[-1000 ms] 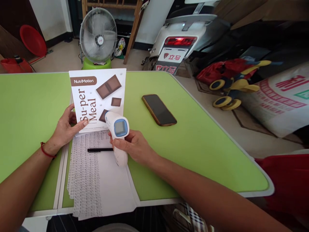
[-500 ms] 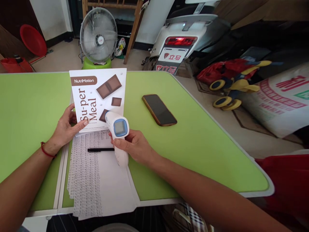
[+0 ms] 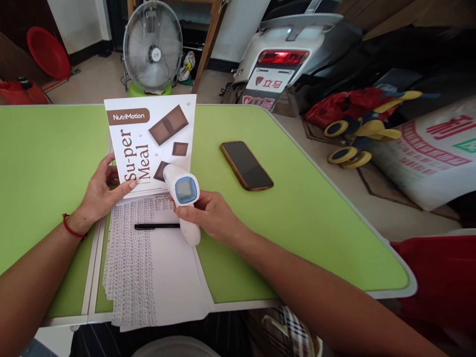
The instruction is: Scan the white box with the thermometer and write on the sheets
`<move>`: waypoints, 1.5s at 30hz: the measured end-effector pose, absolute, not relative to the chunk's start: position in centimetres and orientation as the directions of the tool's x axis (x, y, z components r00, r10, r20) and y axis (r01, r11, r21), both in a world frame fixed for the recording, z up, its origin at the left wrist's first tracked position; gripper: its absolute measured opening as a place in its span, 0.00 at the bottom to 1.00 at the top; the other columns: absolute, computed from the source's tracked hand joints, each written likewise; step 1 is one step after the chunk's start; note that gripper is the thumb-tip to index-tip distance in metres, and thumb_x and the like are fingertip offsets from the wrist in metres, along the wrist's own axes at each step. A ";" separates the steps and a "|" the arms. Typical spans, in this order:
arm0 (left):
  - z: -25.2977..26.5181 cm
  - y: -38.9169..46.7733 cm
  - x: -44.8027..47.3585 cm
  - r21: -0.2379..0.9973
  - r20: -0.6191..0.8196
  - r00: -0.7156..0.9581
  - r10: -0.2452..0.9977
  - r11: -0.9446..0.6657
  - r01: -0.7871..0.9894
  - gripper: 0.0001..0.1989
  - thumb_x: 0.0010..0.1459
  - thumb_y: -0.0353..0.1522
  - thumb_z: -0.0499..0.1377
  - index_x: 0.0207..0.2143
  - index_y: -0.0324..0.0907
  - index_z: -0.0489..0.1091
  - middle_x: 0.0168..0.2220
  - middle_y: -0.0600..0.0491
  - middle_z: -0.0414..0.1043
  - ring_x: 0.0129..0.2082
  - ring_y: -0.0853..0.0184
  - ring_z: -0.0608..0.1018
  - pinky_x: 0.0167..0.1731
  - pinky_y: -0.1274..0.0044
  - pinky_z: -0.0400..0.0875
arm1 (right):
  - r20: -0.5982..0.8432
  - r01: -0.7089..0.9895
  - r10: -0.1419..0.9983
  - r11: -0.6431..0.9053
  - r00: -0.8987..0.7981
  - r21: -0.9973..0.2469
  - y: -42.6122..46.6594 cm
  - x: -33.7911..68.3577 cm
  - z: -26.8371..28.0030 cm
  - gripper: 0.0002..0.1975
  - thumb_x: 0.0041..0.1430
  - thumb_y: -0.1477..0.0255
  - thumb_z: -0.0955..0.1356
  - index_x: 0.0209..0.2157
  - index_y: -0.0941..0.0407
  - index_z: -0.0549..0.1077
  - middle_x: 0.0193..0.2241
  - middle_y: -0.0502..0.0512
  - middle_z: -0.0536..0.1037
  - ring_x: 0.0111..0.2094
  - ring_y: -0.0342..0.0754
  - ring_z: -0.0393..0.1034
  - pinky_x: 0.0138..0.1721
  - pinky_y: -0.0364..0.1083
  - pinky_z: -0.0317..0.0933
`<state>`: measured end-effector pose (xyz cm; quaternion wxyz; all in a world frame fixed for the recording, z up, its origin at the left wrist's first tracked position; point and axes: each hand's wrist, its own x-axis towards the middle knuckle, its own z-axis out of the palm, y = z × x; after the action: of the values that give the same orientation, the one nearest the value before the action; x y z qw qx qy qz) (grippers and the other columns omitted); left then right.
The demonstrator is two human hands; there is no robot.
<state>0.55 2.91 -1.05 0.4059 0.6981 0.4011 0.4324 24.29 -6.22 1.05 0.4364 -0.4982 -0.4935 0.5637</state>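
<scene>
My left hand (image 3: 106, 191) grips the lower left edge of a white box (image 3: 163, 111) marked NutriMotion Su-per Meal, its thumb across the front. The box stands upright, its printed face towards me. In my right hand (image 3: 210, 214) is a white infrared thermometer (image 3: 190, 233) with a blue-rimmed screen. Its nose points at the lower right of the box front; whether the two touch I cannot tell. Below lie overlapping sheets of paper (image 3: 178, 282), covered with handwriting on the left. Across them rests a black pen (image 3: 154, 226), its right end hidden behind the thermometer.
A phone (image 3: 247, 166) lies face up on the green table (image 3: 305, 238), right of the box. Beyond the far edge stand a fan (image 3: 152, 49) and a white scooter (image 3: 278, 44). On the right are a large printed sack (image 3: 439, 153) and a red chair (image 3: 439, 272).
The view has shifted slightly, so the table and most things sit a little higher in the picture. Both hands keep their holds; the thermometer has moved slightly right against the box.
</scene>
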 end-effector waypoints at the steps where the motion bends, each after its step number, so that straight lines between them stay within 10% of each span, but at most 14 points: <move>1: -1.1 2.9 0.6 0.912 0.285 0.303 0.909 -0.354 0.205 0.38 0.50 0.45 0.70 0.58 0.44 0.60 0.43 0.45 0.75 0.47 0.54 0.77 0.46 0.59 0.75 | -0.124 0.019 0.985 -0.122 -0.120 -0.992 -6.3 24.3 1.1 0.15 0.41 0.59 0.75 0.25 0.55 0.74 0.24 0.49 0.73 0.26 0.43 0.63 0.30 0.45 0.61; 9: -0.9 2.9 0.6 0.881 0.340 0.328 0.882 -0.420 0.217 0.39 0.49 0.42 0.71 0.59 0.44 0.57 0.52 0.44 0.70 0.52 0.54 0.75 0.52 0.60 0.73 | -0.053 0.427 0.974 0.048 -0.221 -0.903 -5.8 26.9 2.6 0.19 0.50 0.57 0.72 0.39 0.56 0.78 0.33 0.55 0.80 0.31 0.49 0.71 0.32 0.47 0.64; 16: -0.8 3.3 0.7 0.852 0.391 0.240 0.888 -0.448 0.270 0.35 0.48 0.43 0.71 0.54 0.48 0.59 0.55 0.46 0.67 0.54 0.52 0.73 0.52 0.60 0.73 | 0.142 0.969 0.974 0.199 -0.179 -0.146 -4.2 31.7 1.2 0.19 0.56 0.66 0.69 0.49 0.54 0.73 0.41 0.62 0.78 0.44 0.59 0.70 0.40 0.52 0.64; 22: -1.0 3.4 0.7 0.844 0.389 0.223 0.894 -0.443 0.303 0.34 0.48 0.42 0.71 0.53 0.47 0.59 0.53 0.46 0.68 0.54 0.53 0.72 0.51 0.60 0.72 | 0.024 0.997 0.997 0.071 -0.071 0.021 -3.2 32.4 0.3 0.15 0.60 0.65 0.65 0.45 0.57 0.73 0.39 0.65 0.76 0.42 0.60 0.69 0.38 0.54 0.64; 29: 0.4 2.2 0.5 0.558 0.685 0.128 0.717 -0.629 0.541 0.37 0.52 0.44 0.67 0.58 0.46 0.54 0.56 0.45 0.58 0.55 0.52 0.66 0.50 0.57 0.68 | 0.287 0.967 0.939 0.230 -0.191 -0.109 -4.7 30.7 1.8 0.17 0.58 0.73 0.65 0.50 0.56 0.73 0.45 0.66 0.75 0.46 0.61 0.68 0.44 0.56 0.63; 35: 1.5 0.4 1.6 0.218 0.847 0.322 0.423 -0.829 0.515 0.17 0.56 0.32 0.62 0.46 0.47 0.61 0.38 0.49 0.62 0.37 0.60 0.70 0.30 0.65 0.69 | 0.142 0.747 0.828 0.554 -0.543 -0.368 -6.2 28.6 2.5 0.07 0.57 0.69 0.70 0.36 0.55 0.79 0.31 0.57 0.77 0.36 0.52 0.71 0.39 0.50 0.62; 40: 1.3 -0.1 2.2 0.390 0.713 0.467 0.524 -0.849 0.356 0.09 0.60 0.28 0.58 0.43 0.45 0.65 0.31 0.53 0.66 0.28 0.66 0.70 0.25 0.71 0.68 | 0.052 0.728 0.849 0.480 -0.525 -0.489 -5.9 27.5 1.5 0.04 0.54 0.75 0.68 0.27 0.56 0.77 0.26 0.54 0.75 0.29 0.47 0.68 0.32 0.46 0.58; 45: 1.3 -0.5 2.0 0.497 0.681 0.394 0.617 -0.785 0.371 0.03 0.64 0.32 0.55 0.41 0.45 0.65 0.30 0.54 0.66 0.24 0.70 0.67 0.23 0.74 0.65 | -0.002 0.434 0.981 0.084 -0.194 -0.897 -5.6 27.3 1.8 0.06 0.51 0.68 0.68 0.25 0.55 0.70 0.18 0.46 0.68 0.19 0.40 0.57 0.22 0.42 0.51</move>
<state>2.01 -0.46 1.28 0.1335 0.8242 0.2997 0.4615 27.31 -5.64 1.76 0.3346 -0.5394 -0.6558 0.4087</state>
